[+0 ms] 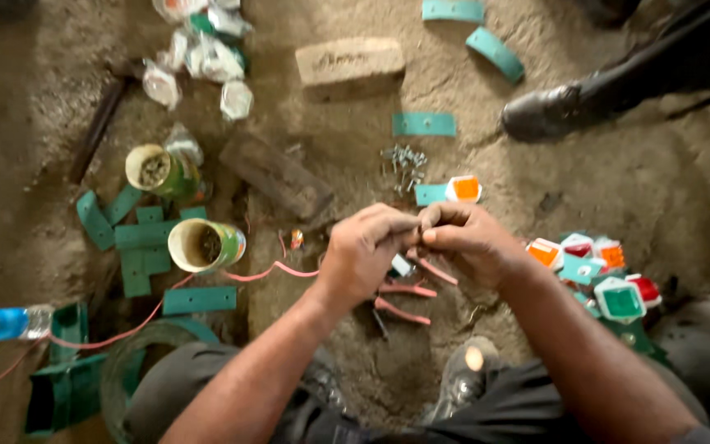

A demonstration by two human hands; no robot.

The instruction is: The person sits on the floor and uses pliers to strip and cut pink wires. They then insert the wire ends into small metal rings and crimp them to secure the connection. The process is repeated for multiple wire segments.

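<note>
My left hand (pixel 365 251) and my right hand (pixel 470 242) meet in the middle of the view, fingertips pinched together on a pink wire (pixel 277 270). The wire runs left across the dirt floor and its ends hang below my hands. A small white part (pixel 402 265) shows just under my left fingers; whether I hold it is unclear. A pair of pliers with pink handles (pixel 404 302) lies on the ground below my hands.
Square reflectors in orange, red and green (pixel 597 271) lie at right. Green metal brackets (pixel 137 247), two tins (pixel 205 244), screws (pixel 404 160), a brick (pixel 349 62), a water bottle (pixel 2 323), plastic packets (pixel 207 53). Another person's shoe (pixel 548 111) stands top right.
</note>
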